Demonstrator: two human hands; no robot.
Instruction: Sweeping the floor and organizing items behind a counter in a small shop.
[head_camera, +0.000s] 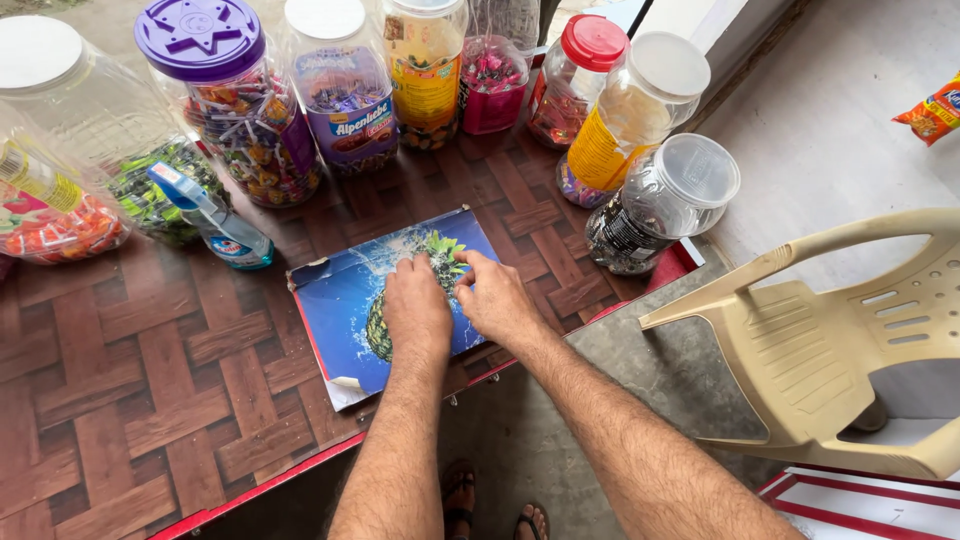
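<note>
A small sweet shop: counter (150, 400) lined with sweet-filled plastic jars (240, 110), plastic chair (850, 340) alongside.

A table (150, 400) with a brown woven-pattern top and red edge carries a row of clear plastic sweet jars (250, 110) along its far side, a small spray bottle (215, 220) lying near them, and a flat blue picture book (345, 305) at its front edge.

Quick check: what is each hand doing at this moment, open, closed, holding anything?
Left hand: open, flat on the blue pineapple-print board.
Right hand: fingers curled, touching the board, gripping nothing.
</note>
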